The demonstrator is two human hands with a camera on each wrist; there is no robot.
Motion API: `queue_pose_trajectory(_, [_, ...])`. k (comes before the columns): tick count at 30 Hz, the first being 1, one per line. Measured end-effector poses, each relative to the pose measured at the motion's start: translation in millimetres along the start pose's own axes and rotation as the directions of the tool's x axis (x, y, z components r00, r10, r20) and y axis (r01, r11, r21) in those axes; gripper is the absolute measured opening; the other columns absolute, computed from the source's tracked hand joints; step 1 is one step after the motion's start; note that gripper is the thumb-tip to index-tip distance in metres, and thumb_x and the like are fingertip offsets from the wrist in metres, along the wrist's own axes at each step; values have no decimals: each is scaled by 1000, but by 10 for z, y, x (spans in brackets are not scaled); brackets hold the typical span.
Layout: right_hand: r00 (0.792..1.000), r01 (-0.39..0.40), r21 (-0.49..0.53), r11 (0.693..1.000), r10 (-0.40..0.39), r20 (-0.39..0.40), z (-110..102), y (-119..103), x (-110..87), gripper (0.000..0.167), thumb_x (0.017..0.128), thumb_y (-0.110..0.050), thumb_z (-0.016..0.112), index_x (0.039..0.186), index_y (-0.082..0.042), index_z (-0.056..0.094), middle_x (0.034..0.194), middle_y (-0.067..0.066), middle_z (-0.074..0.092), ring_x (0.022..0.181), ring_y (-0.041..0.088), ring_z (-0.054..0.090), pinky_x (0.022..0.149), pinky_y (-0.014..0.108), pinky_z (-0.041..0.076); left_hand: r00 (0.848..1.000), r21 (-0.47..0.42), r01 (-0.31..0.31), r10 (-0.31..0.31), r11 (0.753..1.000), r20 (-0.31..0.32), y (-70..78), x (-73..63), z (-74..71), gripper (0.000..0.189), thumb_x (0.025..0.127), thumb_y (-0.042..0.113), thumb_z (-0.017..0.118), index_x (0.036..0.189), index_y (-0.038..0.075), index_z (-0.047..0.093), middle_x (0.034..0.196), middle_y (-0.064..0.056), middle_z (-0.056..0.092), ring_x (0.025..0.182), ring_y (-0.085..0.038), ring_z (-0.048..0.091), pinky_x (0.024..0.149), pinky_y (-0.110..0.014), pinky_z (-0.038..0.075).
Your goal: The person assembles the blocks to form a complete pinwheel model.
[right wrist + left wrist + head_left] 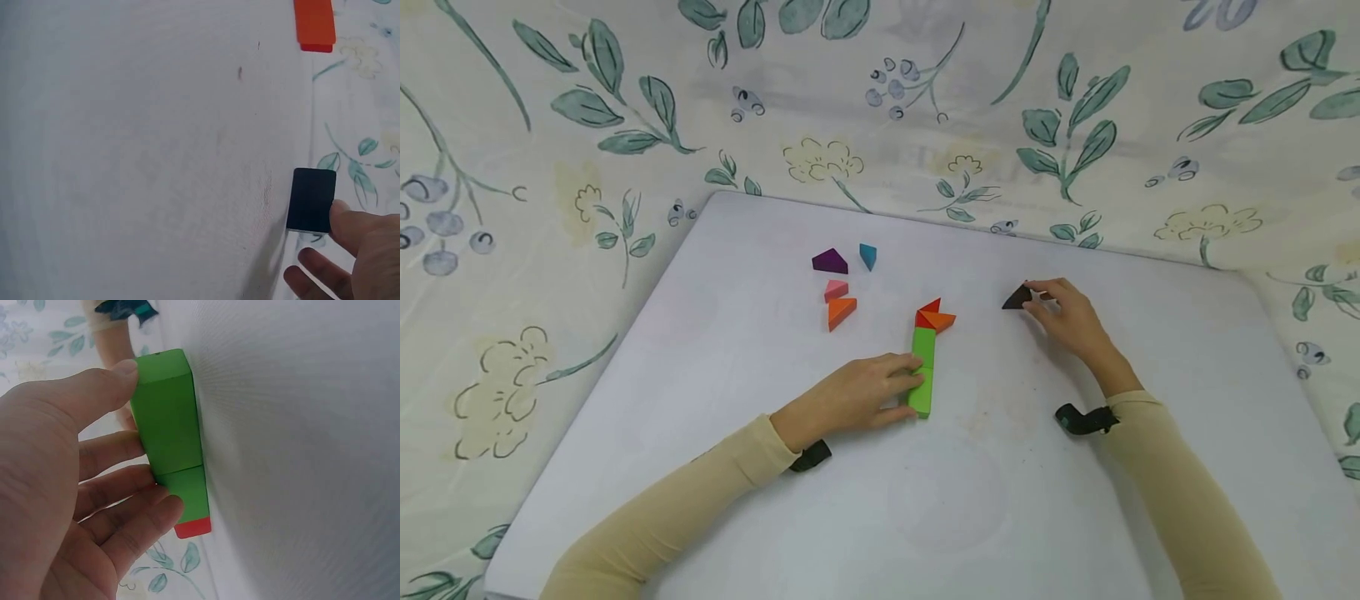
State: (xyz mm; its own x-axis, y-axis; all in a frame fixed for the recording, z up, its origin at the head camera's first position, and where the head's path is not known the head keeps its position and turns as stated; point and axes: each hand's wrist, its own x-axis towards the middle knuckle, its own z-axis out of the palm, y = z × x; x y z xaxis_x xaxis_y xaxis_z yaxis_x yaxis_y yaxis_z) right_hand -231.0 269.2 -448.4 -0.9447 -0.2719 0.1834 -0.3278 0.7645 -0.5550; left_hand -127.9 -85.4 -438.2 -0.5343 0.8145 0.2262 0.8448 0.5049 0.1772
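Observation:
Two green blocks (922, 367) lie end to end in a column, with red and orange triangular blocks (934, 317) fanned at its far end. My left hand (857, 393) rests against the column's left side, fingers spread and loosely bent. In the left wrist view, the thumb touches near the top edge of the nearer green block (165, 425), and the other fingers lie along its side. Off to the right, my right hand (1071, 325) pinches a black triangular block (1018, 297) between thumb and fingers, close over the white board.
Left of the column's far end, purple (831, 262), blue (868, 256), pink (836, 290) and orange (841, 313) blocks lie apart on the white board (715, 283). Flower-patterned cloth (910, 158) surrounds the board's far and side edges.

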Motion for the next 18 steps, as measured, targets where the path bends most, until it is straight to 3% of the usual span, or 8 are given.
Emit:
queue_pose_trajectory(4, [1000,26,5,1000,-26,5,0,-3,1,38,96,-10,63,131,2,56,126,24,59,113,40,57,101,57,43,1000,-31,14,-14,999,0,-4,2,1,48,88,36,73,126,7,66,131,-8,61,121,-20,58,100,-28,51])
queue_pose_trajectory(12, [1000,6,-3,1000,-6,-5,41,-12,36,36,95,-9,63,129,0,56,107,25,68,106,42,60,98,57,44,999,-142,40,-42,989,-14,-32,6,1,48,86,34,76,126,8,67,130,-7,61,121,-19,57,100,-28,51])
queue_pose_trajectory(18, [1000,21,-11,1000,-21,-10,89,-27,67,35,95,-10,63,128,-1,56,105,24,69,104,41,61,98,55,44,998,-200,57,-61,978,-12,-52,3,6,48,85,35,76,125,10,67,130,-5,60,122,-18,56,101,-26,50])
